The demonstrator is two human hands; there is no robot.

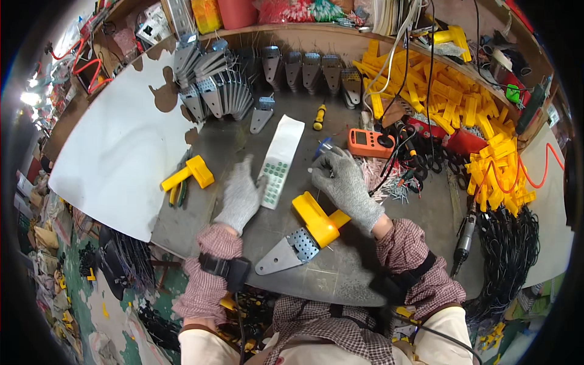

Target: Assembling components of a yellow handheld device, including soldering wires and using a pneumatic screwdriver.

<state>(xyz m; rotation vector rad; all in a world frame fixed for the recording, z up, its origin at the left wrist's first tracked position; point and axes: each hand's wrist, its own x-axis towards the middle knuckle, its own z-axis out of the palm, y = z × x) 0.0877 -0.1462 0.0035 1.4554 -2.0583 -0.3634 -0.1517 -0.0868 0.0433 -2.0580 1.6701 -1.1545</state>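
Observation:
My left hand (239, 193), in a grey glove and slightly blurred, lies with its fingers stretched out at the left edge of a white sheet of round green stickers (277, 173). Its thumb reaches the sheet. My right hand (345, 185), gloved alike, is closed in a pinch; what its fingertips hold is too small to make out. A small blue item (324, 146) shows just beyond its knuckles; whether the hand touches it I cannot tell. Between the hands and nearer me lies a yellow plastic housing (317, 220) with a perforated metal bracket (288, 252) attached.
Left lies another yellow part (190, 174) on green-handled pliers (178, 194). Metal brackets (216, 91) stand in rows at the back. A yellow screwdriver (319, 117), an orange multimeter (370, 143), heaped yellow housings (450, 91), a powered screwdriver (465, 237) and black cables (502, 261) lie farther right.

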